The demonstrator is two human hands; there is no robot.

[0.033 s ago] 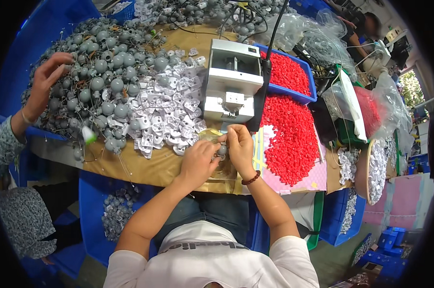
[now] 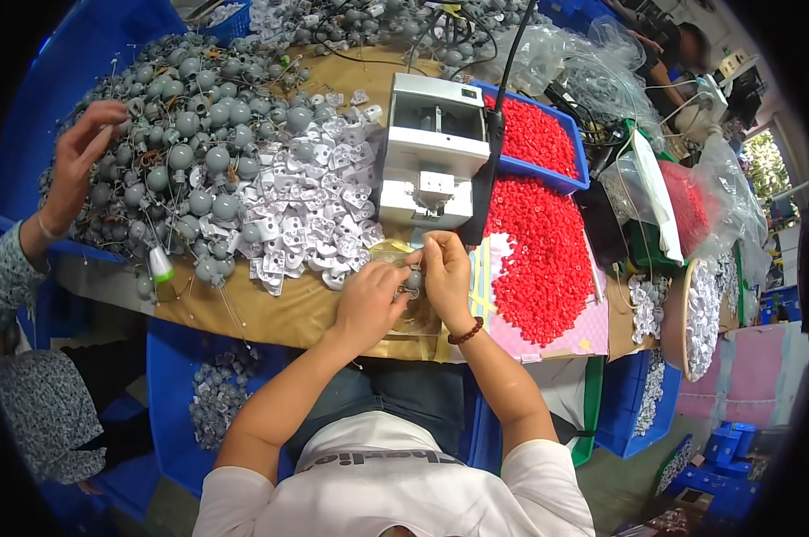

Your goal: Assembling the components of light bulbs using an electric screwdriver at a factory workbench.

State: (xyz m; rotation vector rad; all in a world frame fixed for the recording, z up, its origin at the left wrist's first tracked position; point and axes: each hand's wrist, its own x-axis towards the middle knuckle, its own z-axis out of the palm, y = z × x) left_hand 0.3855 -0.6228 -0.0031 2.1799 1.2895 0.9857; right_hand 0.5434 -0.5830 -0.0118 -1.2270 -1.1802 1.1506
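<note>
Just in front of the white machine [image 2: 427, 197], my two hands meet over the table's near edge. My left hand [image 2: 368, 302] is closed, thumb and fingers pinched together at a small grey ball-shaped part [image 2: 414, 279]. Close beside it, my right hand [image 2: 445, 273] pinches with thumb and forefinger; what lies between those fingertips is too small to make out. The grey part shows between the two hands, partly hidden by the fingers. Under them is a clear, shiny block or plate [image 2: 415, 324] on the brown covering.
Grey balls with thin wires [image 2: 216, 161] are heaped at left, beside white plastic pieces [image 2: 310, 210]. Small red parts [image 2: 539, 268] lie at right, below a blue tray [image 2: 547, 179] of more. A co-worker's hand [image 2: 77, 166] reaches over the left heap, near a white-and-green object [image 2: 161, 265].
The co-worker's hand has shifted slightly left. The white-and-green object there has moved a little down and stands more upright. My hands stay almost in place.
</note>
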